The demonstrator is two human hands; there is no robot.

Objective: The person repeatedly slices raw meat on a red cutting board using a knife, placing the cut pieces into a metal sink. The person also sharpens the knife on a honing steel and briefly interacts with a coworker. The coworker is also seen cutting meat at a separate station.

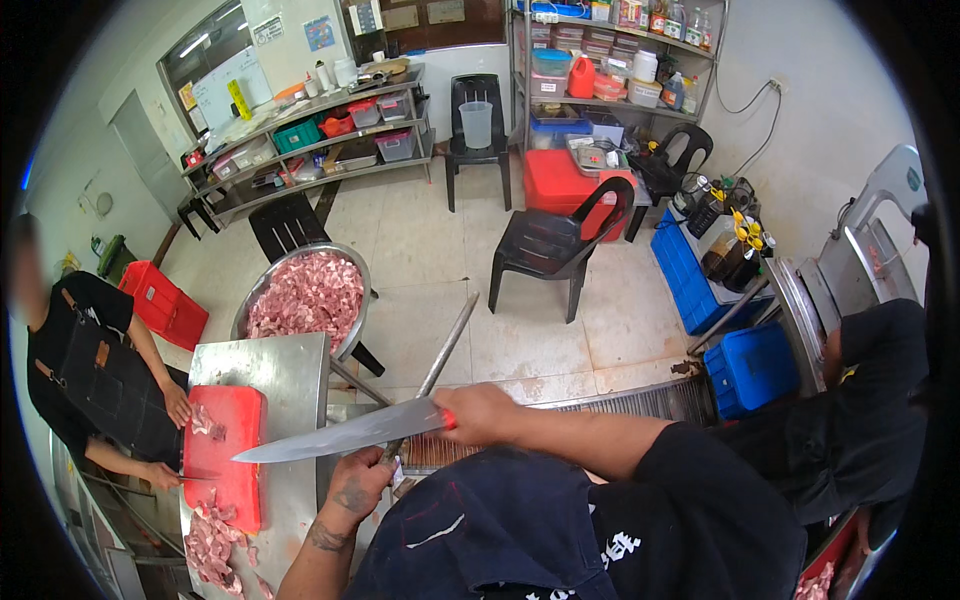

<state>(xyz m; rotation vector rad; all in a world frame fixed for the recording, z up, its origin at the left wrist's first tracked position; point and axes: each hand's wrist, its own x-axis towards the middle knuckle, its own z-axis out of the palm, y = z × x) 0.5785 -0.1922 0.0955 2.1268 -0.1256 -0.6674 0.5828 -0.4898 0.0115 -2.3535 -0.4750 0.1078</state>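
Note:
A large butcher's knife (341, 435) with a red handle is gripped in my right hand (480, 414), its long blade pointing left. My left hand (358, 484) closes around the lower end of a long metal sharpening steel (452, 337), which slants up and to the right. The blade crosses in front of the rod near its lower part; whether the two touch I cannot tell. Left of the blade tip lies a thick red cutting board (232, 480) on a stainless steel table (296, 375), with a piece of raw meat (206, 422) on it.
A co-worker (105, 375) holds a knife at the board's left side. Cut meat (214, 551) lies nearer me on the table. Beyond stands a metal bowl (363, 300) heaped with meat pieces. Another person (847, 427) stands close at right. A black chair (555, 240) stands ahead.

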